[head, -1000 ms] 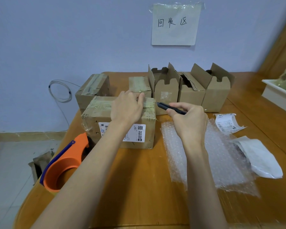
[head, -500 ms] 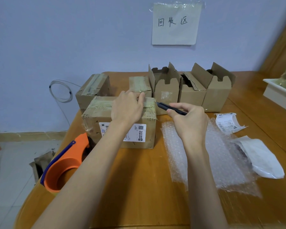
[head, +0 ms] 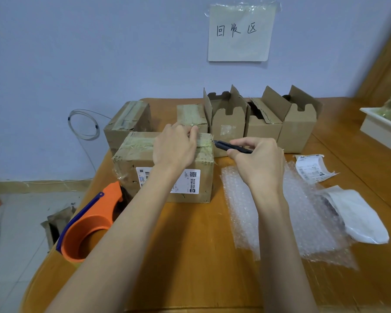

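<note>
You're starting the cut. Your left hand (head: 175,146) presses, fingers flat, on the taped box (head: 131,168) beneath it. Your right hand (head: 261,162) pinches the knife (head: 231,147), its tip at the box's top right edge. Next, probably: draw it shallow along the tape.

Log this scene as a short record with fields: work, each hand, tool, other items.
work: opening the taped box on the table
left hand: rests on the box top, steadying it
right hand: grips the utility knife
knife tip: at the box's top right edge
behind: sealed boxes, opened boxes
left side: orange tape dispenser
right side: bubble wrap, receipt, white pouch
</note>
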`<action>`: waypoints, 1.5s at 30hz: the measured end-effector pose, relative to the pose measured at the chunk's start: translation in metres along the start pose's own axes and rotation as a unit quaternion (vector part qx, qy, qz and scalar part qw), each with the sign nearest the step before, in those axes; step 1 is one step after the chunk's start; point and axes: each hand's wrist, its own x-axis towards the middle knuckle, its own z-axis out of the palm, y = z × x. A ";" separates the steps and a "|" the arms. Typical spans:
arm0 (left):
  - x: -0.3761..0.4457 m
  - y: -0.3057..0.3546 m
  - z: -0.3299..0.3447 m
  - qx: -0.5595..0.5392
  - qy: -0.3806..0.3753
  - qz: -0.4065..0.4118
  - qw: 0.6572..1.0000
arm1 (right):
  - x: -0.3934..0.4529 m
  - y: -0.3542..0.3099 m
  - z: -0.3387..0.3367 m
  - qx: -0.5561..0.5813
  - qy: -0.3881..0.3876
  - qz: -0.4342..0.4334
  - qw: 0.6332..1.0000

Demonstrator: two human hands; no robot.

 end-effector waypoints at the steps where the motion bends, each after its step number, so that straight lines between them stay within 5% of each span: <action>1: 0.000 0.000 0.000 0.001 0.001 0.000 1.000 | -0.001 0.000 -0.001 0.002 -0.004 -0.001 1.000; 45: -0.001 0.003 -0.003 -0.004 0.001 -0.001 1.000 | -0.020 0.001 -0.039 0.053 -0.117 0.035 0.991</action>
